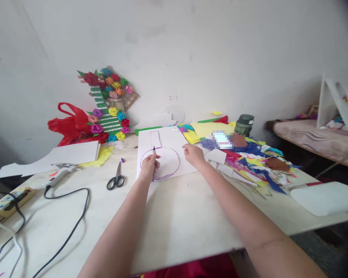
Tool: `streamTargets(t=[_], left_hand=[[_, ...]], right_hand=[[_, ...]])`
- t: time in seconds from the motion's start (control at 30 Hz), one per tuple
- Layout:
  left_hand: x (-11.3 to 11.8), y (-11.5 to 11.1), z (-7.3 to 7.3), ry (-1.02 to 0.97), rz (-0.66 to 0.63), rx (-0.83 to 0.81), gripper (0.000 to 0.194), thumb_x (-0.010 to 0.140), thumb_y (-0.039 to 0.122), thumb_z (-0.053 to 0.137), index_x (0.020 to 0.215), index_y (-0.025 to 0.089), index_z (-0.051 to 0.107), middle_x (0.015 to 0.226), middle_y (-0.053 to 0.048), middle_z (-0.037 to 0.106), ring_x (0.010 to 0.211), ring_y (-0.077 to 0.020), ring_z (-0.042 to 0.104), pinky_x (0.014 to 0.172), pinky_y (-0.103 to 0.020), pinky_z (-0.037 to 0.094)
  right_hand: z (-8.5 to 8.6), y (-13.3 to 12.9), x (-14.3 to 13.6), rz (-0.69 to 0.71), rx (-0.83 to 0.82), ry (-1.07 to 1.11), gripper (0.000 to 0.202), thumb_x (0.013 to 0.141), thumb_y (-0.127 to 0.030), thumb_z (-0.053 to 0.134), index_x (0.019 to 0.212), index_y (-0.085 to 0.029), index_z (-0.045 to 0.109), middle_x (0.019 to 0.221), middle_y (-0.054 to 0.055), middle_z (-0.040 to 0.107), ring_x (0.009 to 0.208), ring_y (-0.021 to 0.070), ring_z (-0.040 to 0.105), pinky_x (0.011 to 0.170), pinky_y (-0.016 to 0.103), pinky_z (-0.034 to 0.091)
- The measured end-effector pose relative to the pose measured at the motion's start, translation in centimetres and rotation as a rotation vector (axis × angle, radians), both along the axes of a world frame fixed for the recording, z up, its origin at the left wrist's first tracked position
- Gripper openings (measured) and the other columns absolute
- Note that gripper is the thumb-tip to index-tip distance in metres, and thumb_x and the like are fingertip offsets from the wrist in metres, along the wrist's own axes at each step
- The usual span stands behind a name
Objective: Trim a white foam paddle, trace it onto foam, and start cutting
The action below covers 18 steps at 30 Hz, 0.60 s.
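A white sheet (171,139) lies on the table, with a large purple circle (179,166) and a narrow upright rectangle (156,132) above it drawn in line. My left hand (148,166) is closed around a marker (154,148), its dark tip at the circle's upper edge, close to the rectangle's lower end. Over the sheet's right side rests my right hand (195,155), fingers curled in, with nothing visible in them. A small purple cap (122,160) lies left of the sheet, near black-handled scissors (116,181).
Coloured scraps (258,162), a phone (222,139) and a dark green jar (244,124) are at right. Paper-flower decorations (107,112) and a red bag (71,125) stand back left. A glue gun (60,174), its cable (81,216) and a power strip (8,202) occupy the left.
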<state>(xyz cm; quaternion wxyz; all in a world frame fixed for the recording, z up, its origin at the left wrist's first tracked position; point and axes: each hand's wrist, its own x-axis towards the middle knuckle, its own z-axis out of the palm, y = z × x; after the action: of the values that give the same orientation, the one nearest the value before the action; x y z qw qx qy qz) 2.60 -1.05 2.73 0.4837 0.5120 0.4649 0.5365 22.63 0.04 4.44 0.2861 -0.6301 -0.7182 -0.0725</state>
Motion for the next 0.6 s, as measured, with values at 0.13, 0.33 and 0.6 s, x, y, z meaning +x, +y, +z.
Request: streamTargets(t=[0.13,0.33,0.6], left_hand=[[0.6,0.2,-0.4,0.060,-0.002,0.003,0.042,0.071,0.055,0.045,0.078,0.014,0.051,0.039,0.005,0.044,0.029,-0.0043,0.029,0.034,-0.018,0.020],[-1.6,0.4,0.2,0.021,0.130,0.056,0.041,0.072,0.054,0.044,0.080,0.014,0.051,0.040,0.005,0.043,0.029,-0.0054,0.032,0.033,-0.018,0.021],[-8.9,0.7,1.2,-0.094,0.537,0.053,0.034,0.076,0.046,0.040,0.079,0.014,0.050,0.042,0.004,0.042,0.031,-0.0059,0.031,0.033,-0.019,0.021]], right_hand=[[-0.3,-0.1,0.1,-0.021,-0.108,0.011,0.028,0.078,-0.023,0.039,0.095,-0.025,0.060,0.092,0.004,0.066,0.087,0.0203,0.059,0.069,0.029,0.041],[-1.2,0.4,-5.5,0.208,-0.095,-0.087,0.025,0.081,-0.027,0.037,0.089,-0.025,0.061,0.094,0.003,0.065,0.086,0.0173,0.058,0.067,0.027,0.038],[-1.8,3.0,-13.8,0.413,-0.028,-0.222,0.026,0.083,-0.024,0.038,0.087,-0.019,0.063,0.090,0.006,0.065,0.087,0.0179,0.054,0.076,0.029,0.033]])
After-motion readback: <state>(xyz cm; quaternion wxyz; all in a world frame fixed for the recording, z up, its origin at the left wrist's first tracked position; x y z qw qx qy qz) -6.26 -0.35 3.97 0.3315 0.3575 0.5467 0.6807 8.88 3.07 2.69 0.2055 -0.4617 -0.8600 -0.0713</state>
